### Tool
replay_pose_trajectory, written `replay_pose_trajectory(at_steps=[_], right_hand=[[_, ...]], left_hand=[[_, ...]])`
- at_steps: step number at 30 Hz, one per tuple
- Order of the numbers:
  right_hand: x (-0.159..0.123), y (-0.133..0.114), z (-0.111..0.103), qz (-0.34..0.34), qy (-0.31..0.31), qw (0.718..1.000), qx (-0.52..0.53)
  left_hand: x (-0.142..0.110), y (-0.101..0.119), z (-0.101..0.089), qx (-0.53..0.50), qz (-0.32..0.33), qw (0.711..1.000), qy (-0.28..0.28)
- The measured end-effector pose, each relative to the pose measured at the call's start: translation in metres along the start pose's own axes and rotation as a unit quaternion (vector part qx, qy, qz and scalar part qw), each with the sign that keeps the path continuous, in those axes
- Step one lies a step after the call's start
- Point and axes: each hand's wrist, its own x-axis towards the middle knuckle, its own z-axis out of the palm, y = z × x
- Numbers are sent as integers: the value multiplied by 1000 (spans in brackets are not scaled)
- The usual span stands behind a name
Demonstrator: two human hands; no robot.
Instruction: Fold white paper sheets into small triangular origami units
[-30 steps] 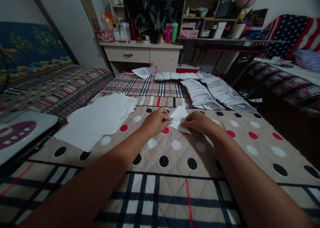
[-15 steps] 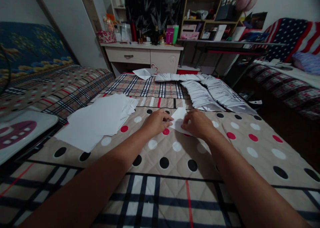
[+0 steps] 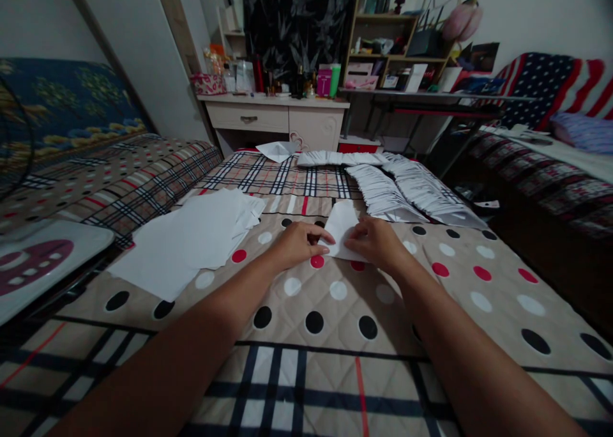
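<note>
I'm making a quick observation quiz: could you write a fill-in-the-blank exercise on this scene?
The left hand and right hand are at a paper whose colour is ____.
Loose sheets lie to the person's ____.
The bedspread has black, white and ____ dots.

Missing words: white; left; red.

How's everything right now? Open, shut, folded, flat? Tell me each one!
Middle paper: looks folded
Left hand: fingers bent, at the middle paper's left side
Right hand: fingers curled, at its right side
Loose sheets: flat, piled unevenly
Folded papers: packed in rows
Drawer: shut
Cabinet door: shut
</note>
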Motion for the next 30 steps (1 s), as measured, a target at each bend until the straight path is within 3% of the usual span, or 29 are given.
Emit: replay_pose_trajectory(at_steps=[4,10,26,28,30], right_hand=[[-1,-1,-2,-37,34,998,47],[-1,-3,-6,-53,72,993,74],[-3,-6,-8,-38,31,987,151],[-1,-5,-6,-33,30,986,162],[1,-2,-3,-34,83,979,181]], left_hand=[[-1,2,-1,-29,13,999,-26],[-2,9,-2,-65,-13,998,-20],[-2,11,1,-113,-31,993,-22],[-2,13,1,-122,-29,992,-8],[-1,14,2,-135,-28,990,42]])
